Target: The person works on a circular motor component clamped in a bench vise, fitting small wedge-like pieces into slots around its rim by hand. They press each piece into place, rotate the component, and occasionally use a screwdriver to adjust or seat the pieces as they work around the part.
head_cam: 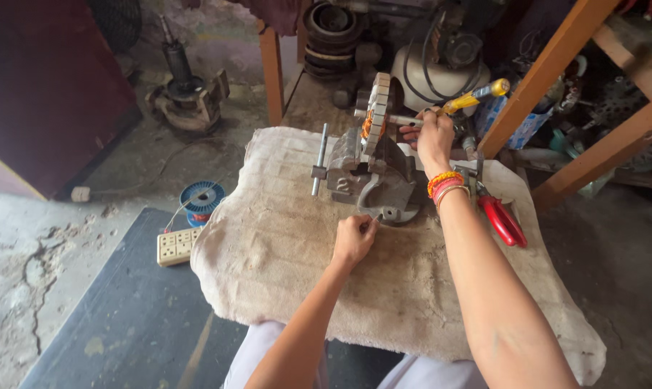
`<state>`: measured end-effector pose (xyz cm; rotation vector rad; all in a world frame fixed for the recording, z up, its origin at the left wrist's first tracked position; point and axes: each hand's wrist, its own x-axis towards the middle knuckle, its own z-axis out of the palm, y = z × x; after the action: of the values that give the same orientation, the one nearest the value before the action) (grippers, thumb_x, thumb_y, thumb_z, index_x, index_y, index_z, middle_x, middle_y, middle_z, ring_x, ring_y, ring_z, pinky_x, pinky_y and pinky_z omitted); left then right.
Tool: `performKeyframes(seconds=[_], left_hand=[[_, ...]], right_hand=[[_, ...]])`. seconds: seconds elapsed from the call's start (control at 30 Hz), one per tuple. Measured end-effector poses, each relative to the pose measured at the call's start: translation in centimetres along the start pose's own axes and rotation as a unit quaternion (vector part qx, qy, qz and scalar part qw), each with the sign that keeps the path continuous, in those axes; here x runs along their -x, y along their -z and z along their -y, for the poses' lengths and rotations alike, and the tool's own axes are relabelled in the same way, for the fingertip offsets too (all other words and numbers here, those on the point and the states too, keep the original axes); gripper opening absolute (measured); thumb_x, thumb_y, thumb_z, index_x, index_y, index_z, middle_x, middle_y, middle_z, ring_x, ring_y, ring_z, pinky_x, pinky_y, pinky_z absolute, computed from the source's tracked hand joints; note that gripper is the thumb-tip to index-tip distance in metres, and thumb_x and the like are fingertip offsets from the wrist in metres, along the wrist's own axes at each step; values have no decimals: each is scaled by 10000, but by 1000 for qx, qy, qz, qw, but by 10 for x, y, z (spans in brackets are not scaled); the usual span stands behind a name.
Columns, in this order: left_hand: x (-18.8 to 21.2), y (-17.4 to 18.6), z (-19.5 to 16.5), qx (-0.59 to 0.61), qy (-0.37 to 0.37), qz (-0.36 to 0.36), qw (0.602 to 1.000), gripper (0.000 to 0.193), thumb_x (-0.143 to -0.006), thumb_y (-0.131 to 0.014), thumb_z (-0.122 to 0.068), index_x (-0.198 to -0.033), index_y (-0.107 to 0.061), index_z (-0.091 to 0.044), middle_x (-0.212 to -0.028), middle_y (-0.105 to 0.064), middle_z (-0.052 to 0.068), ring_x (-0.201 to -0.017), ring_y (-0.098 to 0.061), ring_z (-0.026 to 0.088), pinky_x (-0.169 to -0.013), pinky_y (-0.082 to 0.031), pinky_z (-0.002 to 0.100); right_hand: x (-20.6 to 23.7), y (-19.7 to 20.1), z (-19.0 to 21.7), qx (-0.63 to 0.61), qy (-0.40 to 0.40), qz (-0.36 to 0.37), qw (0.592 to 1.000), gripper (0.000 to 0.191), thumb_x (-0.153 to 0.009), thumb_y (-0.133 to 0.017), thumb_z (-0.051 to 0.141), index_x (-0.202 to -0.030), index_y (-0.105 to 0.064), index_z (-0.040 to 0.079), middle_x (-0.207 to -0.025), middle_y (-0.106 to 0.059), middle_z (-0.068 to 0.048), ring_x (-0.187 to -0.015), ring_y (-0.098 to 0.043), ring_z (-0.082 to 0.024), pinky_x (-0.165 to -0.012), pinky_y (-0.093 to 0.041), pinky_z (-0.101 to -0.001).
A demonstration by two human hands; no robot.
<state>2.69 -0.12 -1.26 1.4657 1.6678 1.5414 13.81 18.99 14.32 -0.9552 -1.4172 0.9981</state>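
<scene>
A grey bench vise (369,176) stands on a beige cloth-covered table (282,252). Clamped upright in its jaws is a round motor stator (375,115) with orange copper windings. My right hand (432,137), with bead bracelets on the wrist, holds a yellow-handled screwdriver (470,99) whose shaft points left into the stator. My left hand (353,239) is closed in a fist just in front of the vise base, pinching something thin that I cannot make out.
Red-handled pliers (500,217) lie on the cloth to the right. A blue wire spool (201,199) and a white power strip (177,246) sit on the floor at left. Wooden frame legs (556,61), motor parts and a white tank (434,72) crowd the back.
</scene>
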Motion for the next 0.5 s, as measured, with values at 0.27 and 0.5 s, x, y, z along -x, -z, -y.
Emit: performKeyframes(seconds=[0.27, 0.5], left_hand=[[4, -2, -2, 15, -34, -3, 999, 275, -899, -714, -224, -803, -695, 33, -651, -635, 221, -567, -634, 361, -577, -500, 419], [7, -5, -2, 37, -37, 5, 999, 265, -903, -707, -220, -803, -692, 25, -647, -632, 217, -568, -637, 367, -574, -503, 420]], right_hand=[[9, 0, -5, -29, 23, -50, 998, 269, -1006, -407, 212, -934, -595, 34, -725, -739, -143, -570, -715, -163, -466, -505, -246], [11, 7, -12, -26, 33, -64, 997, 302, -1025, -401, 244, -969, -590, 16, -701, -727, -158, -538, -697, -167, -461, -497, -245]])
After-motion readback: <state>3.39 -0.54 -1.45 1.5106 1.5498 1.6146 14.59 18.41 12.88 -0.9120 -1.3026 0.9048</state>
